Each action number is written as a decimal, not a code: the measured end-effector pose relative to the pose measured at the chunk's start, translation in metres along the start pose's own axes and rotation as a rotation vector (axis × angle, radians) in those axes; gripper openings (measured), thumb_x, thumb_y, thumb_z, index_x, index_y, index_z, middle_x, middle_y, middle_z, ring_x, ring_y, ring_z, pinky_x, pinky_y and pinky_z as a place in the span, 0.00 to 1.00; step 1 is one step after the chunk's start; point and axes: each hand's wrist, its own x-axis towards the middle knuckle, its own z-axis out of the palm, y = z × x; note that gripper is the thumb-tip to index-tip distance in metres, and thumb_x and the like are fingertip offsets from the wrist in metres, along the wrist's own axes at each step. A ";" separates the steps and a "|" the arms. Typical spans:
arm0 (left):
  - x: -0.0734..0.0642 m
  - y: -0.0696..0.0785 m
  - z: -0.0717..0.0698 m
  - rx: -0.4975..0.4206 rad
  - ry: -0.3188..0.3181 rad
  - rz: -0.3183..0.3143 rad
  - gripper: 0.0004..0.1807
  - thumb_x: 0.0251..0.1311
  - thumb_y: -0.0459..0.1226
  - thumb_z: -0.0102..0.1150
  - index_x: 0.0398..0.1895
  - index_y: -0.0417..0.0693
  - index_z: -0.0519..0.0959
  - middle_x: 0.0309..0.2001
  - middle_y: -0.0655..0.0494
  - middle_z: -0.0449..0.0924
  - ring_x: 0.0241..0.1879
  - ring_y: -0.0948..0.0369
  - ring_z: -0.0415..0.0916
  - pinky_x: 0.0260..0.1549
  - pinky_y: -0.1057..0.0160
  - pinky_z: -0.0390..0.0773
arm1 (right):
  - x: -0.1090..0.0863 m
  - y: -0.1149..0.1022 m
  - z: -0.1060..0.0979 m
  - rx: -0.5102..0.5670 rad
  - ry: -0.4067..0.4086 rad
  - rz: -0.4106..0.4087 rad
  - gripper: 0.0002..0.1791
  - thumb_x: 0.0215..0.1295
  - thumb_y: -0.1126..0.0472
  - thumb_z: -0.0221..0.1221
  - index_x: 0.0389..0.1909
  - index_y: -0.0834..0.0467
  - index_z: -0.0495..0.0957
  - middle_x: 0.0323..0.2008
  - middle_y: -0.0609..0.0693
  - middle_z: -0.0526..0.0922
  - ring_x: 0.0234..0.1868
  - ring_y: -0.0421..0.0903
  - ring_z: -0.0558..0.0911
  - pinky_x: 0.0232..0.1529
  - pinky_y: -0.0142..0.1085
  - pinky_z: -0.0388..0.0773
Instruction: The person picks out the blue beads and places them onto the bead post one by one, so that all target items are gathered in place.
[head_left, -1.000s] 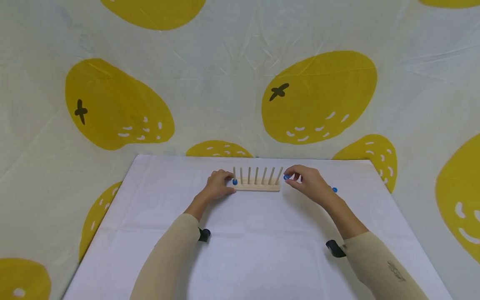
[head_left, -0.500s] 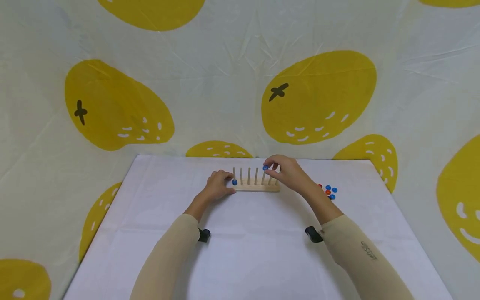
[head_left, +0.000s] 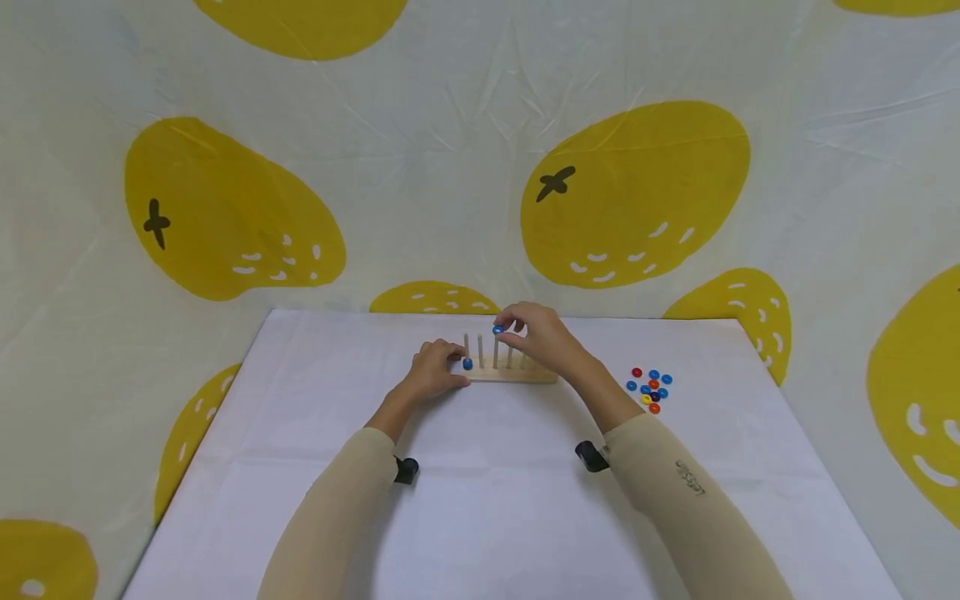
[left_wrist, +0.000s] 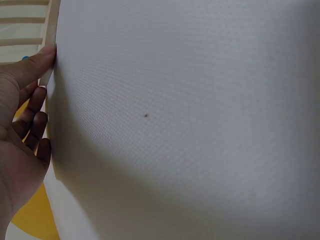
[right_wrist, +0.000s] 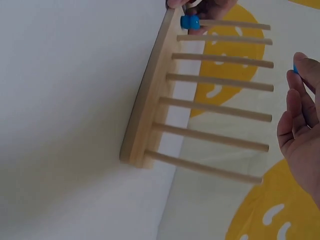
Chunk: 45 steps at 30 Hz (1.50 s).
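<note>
A wooden peg rack point(head_left: 517, 377) with a row of upright pegs stands on the table. My left hand point(head_left: 432, 371) grips its left end, thumb at the front edge; the left wrist view shows the thumb point(left_wrist: 37, 65) pressed along the base. Blue beads point(right_wrist: 190, 22) sit at the foot of the leftmost peg, apparently two stacked. Between the thumb and fingertips of my right hand point(head_left: 546, 340) is a small blue bead point(head_left: 498, 330), held up at peg-top height near the third peg from the left. In the right wrist view those fingertips mostly cover the bead point(right_wrist: 295, 69), beyond the peg ends.
Loose beads lie in a cluster on the white table point(head_left: 480, 517) to the right of the rack: several blue, a red bead point(head_left: 637, 372), a yellow bead point(head_left: 646, 400), orange ones and a dark one. A patterned cloth point(head_left: 450, 167) hangs behind the table.
My right hand has carried the blue bead leftward and up, from beside the rack's right end to above its left pegs, uncovering the loose beads. My left hand has stayed on the rack.
</note>
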 end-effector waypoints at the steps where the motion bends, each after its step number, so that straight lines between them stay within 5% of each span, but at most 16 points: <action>1: 0.000 0.000 0.000 0.001 0.001 0.003 0.31 0.55 0.44 0.78 0.62 0.47 0.81 0.58 0.50 0.80 0.60 0.49 0.70 0.67 0.44 0.65 | 0.003 -0.001 0.002 -0.003 -0.005 -0.004 0.10 0.68 0.60 0.68 0.47 0.57 0.84 0.44 0.50 0.87 0.44 0.49 0.81 0.49 0.46 0.82; 22: 0.003 -0.003 0.001 0.003 0.007 0.027 0.30 0.56 0.45 0.78 0.61 0.48 0.82 0.57 0.50 0.81 0.59 0.49 0.70 0.65 0.44 0.66 | 0.034 -0.021 0.025 0.002 -0.079 0.025 0.11 0.70 0.60 0.66 0.50 0.59 0.85 0.45 0.52 0.88 0.45 0.49 0.82 0.48 0.39 0.82; 45: 0.001 -0.004 0.002 0.017 0.017 0.048 0.29 0.54 0.45 0.79 0.60 0.47 0.82 0.54 0.50 0.81 0.57 0.50 0.71 0.62 0.44 0.67 | 0.034 -0.022 0.037 -0.013 -0.116 0.055 0.11 0.68 0.61 0.68 0.49 0.58 0.85 0.43 0.51 0.87 0.45 0.48 0.83 0.50 0.39 0.82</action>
